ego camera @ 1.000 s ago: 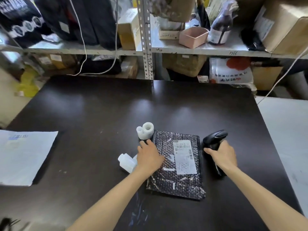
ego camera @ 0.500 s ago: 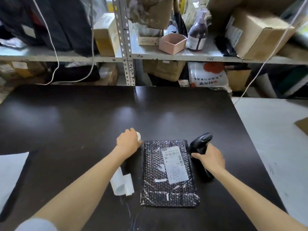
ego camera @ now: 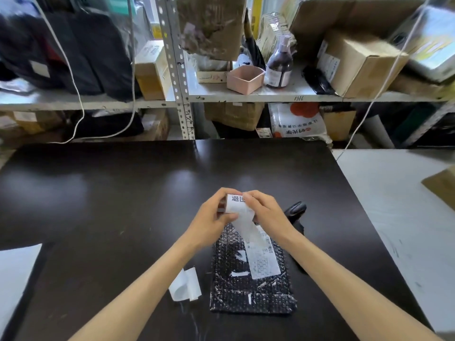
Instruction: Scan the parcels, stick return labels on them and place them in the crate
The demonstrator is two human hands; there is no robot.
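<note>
Black bubble-wrap parcel: flat on dark table, near centre. White return-label roll: raised over parcel's far end, left hand curled round it, right hand pinching its loose strip. Black handheld scanner: on table, just right of parcel.

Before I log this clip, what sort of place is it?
Most likely a parcel stockroom or returns desk: metal shelving stacked with cardboard boxes, plus a barcode scanner and a labelled black bubble mailer on the table.

Behind the dark table stands a metal shelf — pink box, brown bottle, cardboard carton.
</note>
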